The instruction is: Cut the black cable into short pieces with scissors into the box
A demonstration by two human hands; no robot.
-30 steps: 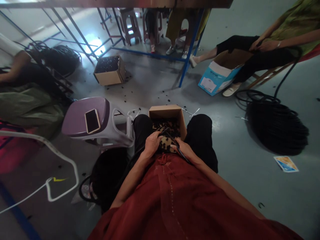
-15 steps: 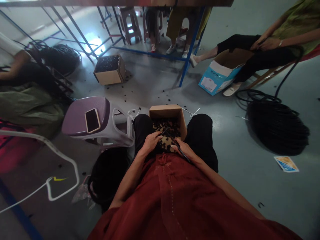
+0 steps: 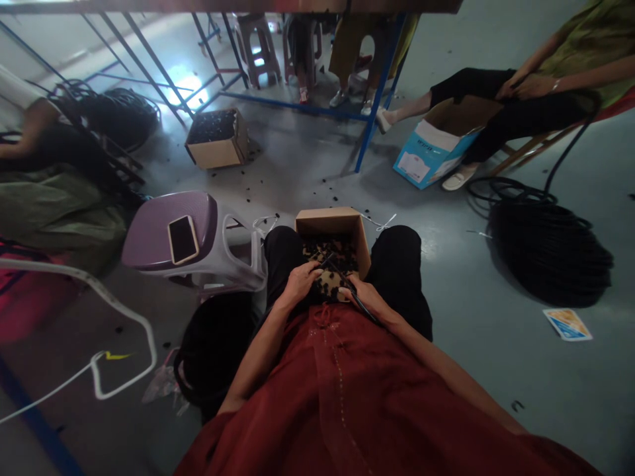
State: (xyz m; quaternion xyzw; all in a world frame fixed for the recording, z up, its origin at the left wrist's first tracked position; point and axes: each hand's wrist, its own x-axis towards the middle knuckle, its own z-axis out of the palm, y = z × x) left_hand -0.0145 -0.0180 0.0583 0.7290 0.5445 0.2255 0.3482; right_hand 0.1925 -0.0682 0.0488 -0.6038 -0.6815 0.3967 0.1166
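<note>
My left hand (image 3: 300,280) is closed, its fingertips pinching the end of a thin black cord (image 3: 325,259) above an open cardboard box (image 3: 330,214) between my knees. In my right hand (image 3: 364,291) is a slim dark scissors-like tool (image 3: 339,266), pointing toward the left fingertips; its handle runs back under my wrist. The tool's tip and the cord meet or nearly meet; which, I cannot tell. Small black pieces (image 3: 342,246) lie scattered in the box over its tan bottom. By my left leg rests a black coil of cord (image 3: 218,350).
To the left, a purple-topped stool (image 3: 143,228) holds a phone (image 3: 183,239). A box of black pieces (image 3: 218,152) sits ahead, near a blue-legged table (image 3: 367,139). At right are a seated person, a blue-and-white box (image 3: 421,155) and a large black coil (image 3: 550,254).
The loop of black cord by my left leg has drawn in toward its coil, baring a clear plastic bag. Both hands stay almost in place over the box.
</note>
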